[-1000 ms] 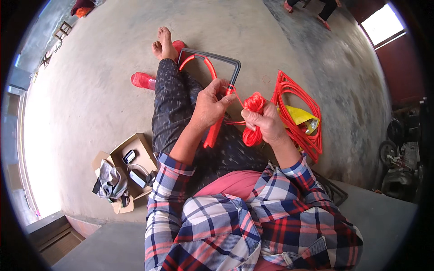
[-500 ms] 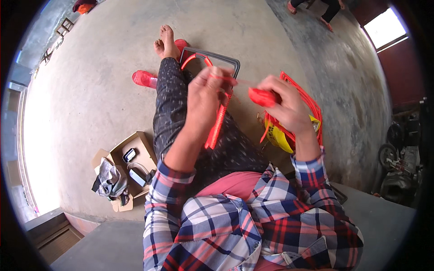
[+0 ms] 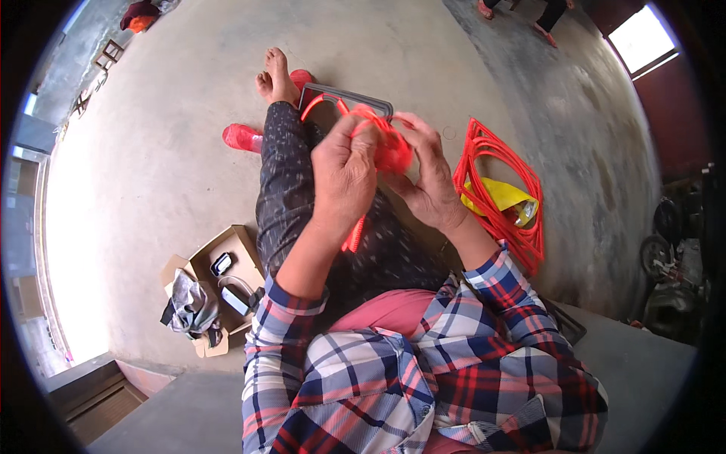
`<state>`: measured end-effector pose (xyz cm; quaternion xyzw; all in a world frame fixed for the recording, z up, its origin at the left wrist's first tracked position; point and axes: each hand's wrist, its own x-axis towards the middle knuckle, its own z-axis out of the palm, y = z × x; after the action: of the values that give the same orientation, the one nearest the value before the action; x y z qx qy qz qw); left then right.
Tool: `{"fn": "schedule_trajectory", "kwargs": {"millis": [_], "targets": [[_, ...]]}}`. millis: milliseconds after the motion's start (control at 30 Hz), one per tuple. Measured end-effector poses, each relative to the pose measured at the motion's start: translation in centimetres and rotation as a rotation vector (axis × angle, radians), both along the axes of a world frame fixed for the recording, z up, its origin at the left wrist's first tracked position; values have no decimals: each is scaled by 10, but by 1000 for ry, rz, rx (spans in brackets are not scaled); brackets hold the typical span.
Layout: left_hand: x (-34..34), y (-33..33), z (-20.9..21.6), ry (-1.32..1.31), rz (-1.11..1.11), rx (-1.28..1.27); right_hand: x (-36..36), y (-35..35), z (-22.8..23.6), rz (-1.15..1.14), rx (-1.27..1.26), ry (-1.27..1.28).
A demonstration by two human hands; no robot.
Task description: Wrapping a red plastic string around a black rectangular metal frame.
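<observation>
My left hand (image 3: pixel 344 174) is closed, pinching a red strip (image 3: pixel 321 100) above my lap. The strip arcs out beyond my fingers, and a ridged, closely wound end (image 3: pixel 354 236) shows below my wrist. Against my left fingertips sits a bright red bundle of thin, soft strand (image 3: pixel 395 151), blurred by motion. My right hand (image 3: pixel 431 181) curls round the bundle from the right, thumb below and fingers above. A grey rectangular frame (image 3: pixel 370 104) lies just beyond my hands, partly hidden by them.
On the floor at right lies a coil of red tubing (image 3: pixel 535 178) with a yellow bag (image 3: pixel 495 195) inside it. At left an open cardboard box (image 3: pixel 246 261) holds small devices and a grey cloth (image 3: pixel 193 303). Red slippers (image 3: pixel 242 138) lie by my bare foot (image 3: pixel 280 76). Another person's feet (image 3: pixel 546 34) show at far right.
My right hand has moved left with the red bundle, up against my left hand. The thin strand stretched between them no longer shows. The coil and yellow bag are now less covered.
</observation>
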<state>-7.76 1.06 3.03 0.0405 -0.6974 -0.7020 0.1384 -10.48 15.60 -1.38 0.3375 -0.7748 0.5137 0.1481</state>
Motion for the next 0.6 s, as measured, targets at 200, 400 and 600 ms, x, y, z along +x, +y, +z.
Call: {"fn": "schedule_trajectory", "kwargs": {"millis": [200,400,600], "targets": [[-7,-8,6,-283,-138,60,26,81,13,549,-1037,-760],[-31,-31,-46,-332,-158,-116,73,165,-24,228,-971,-1053],[-30,-14,-44,-529,-251,219,95,168,-118,-172,-595,-1104]]}}
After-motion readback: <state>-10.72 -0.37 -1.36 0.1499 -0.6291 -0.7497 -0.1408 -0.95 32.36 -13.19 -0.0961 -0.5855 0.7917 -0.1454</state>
